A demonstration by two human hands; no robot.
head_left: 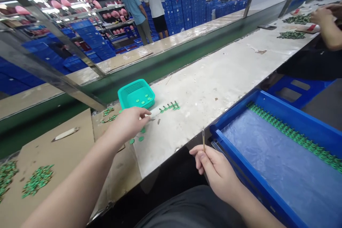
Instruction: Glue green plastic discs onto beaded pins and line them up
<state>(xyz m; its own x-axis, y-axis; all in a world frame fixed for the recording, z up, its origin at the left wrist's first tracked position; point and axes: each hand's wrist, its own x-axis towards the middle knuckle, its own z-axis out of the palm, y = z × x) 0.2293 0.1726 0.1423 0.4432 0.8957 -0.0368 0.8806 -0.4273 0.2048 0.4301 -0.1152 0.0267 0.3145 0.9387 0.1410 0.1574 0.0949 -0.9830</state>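
Note:
My left hand reaches over the white tabletop in front of a teal plastic basket. Its fingers are stretched out and slightly bent, and I see nothing held in them. Green discs lie below it, and small dark slivers lie by its fingertips. Several green discs with upright dark stems stand in a row to the right. Past the table's near edge, my right hand grips a thin wooden-handled stick, its narrow greyish tip pointing up.
A blue tray at my right bears rows of green stemmed pieces. Cardboard at left carries piles of green parts and a whitish pointed tool. A co-worker's hands are at far right. Slanted metal posts flank the bench.

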